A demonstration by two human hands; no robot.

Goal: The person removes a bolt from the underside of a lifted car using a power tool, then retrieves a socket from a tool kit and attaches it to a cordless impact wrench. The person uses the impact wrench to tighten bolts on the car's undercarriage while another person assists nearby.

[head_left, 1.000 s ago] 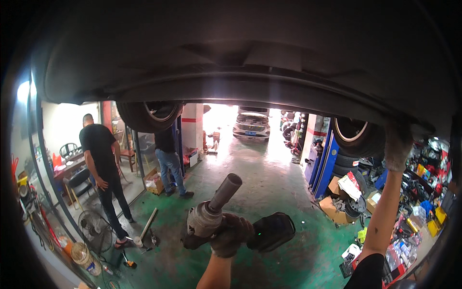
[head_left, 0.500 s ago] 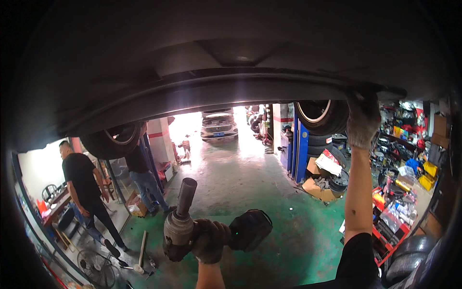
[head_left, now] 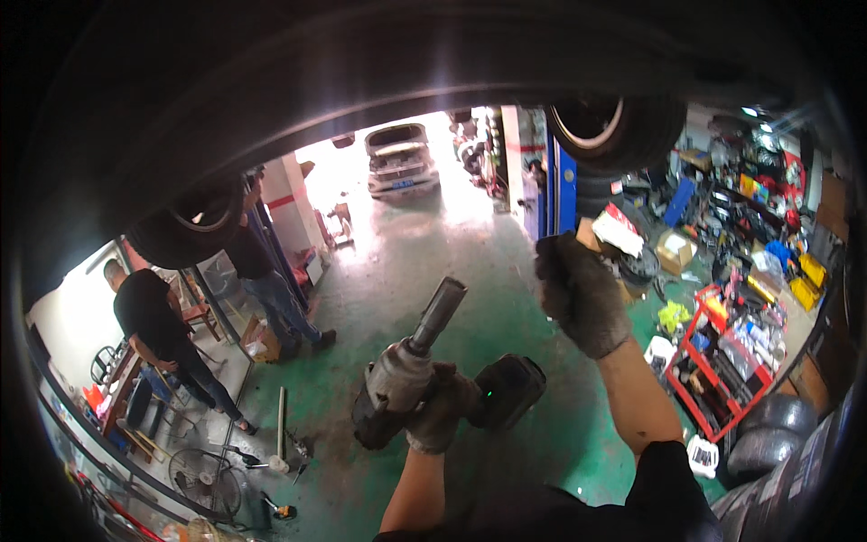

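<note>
My left hand (head_left: 440,408), in a dirty grey work glove, grips a cordless impact wrench (head_left: 397,379). Its long socket (head_left: 439,312) points up and right toward the underside of a raised car (head_left: 361,81) overhead; the black battery (head_left: 508,388) sticks out to the right. My right hand (head_left: 578,294), also gloved, is held up in the air right of the socket with its back toward me and fingers curled. It touches neither the car nor the wrench, and anything inside the curled fingers is hidden.
The lifted car's tyres hang at left (head_left: 185,230) and upper right (head_left: 614,131). Two people (head_left: 158,334) (head_left: 262,271) stand at left by a floor fan (head_left: 206,479). A blue lift post (head_left: 555,194), red tool cart (head_left: 722,361), stacked tyres (head_left: 781,425) and clutter fill the right.
My right hand has come down off the car's underside to chest height near the wrench. My view has tilted and swung, and the wrench now sits more toward the middle.
</note>
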